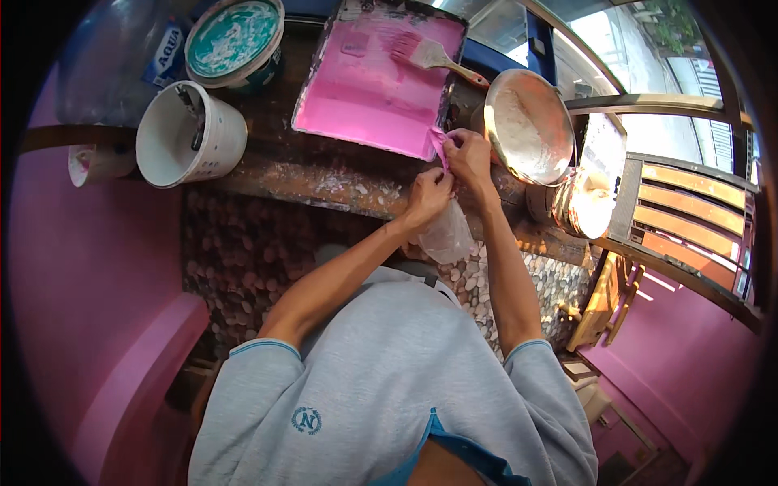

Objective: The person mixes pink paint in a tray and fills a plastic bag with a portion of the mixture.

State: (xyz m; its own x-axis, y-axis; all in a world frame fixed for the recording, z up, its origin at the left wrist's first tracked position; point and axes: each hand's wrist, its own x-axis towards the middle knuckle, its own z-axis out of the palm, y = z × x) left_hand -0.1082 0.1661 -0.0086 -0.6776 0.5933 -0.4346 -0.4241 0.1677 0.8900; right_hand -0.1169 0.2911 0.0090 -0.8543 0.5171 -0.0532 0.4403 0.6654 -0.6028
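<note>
From my remote station, the head view places the clear plastic bag [450, 235] below both hands, at the near edge of the worktop [340, 185]. Its upper end, a twisted pink strip [438, 141], stands at the near right corner of the paint tray [362, 145]. I cannot tell whether this strip is a separate piece or the bag's own paint-coated mouth.

Finger state: the left hand [429, 197] has its fingers closed in a pinch on the gathered film above the body of the bag. The right hand [469, 158] sits higher and pinches the pink strip; its fingertips are partly hidden.

Handling notes: I rate the bag as light, limp and thin-walled. The film looks unable to support its own shape, so it should fold under any push. The pink surface is probably slippery if wet. A sharp nail or hard pull could tear the film. I cannot confirm the bag's contents.

Grip points: I specify the gathered neck as the primary hold, using broad finger pads on several layers. Dry, clear film offers better friction than pink film. I advise against squeezing the loose lower body.
</note>
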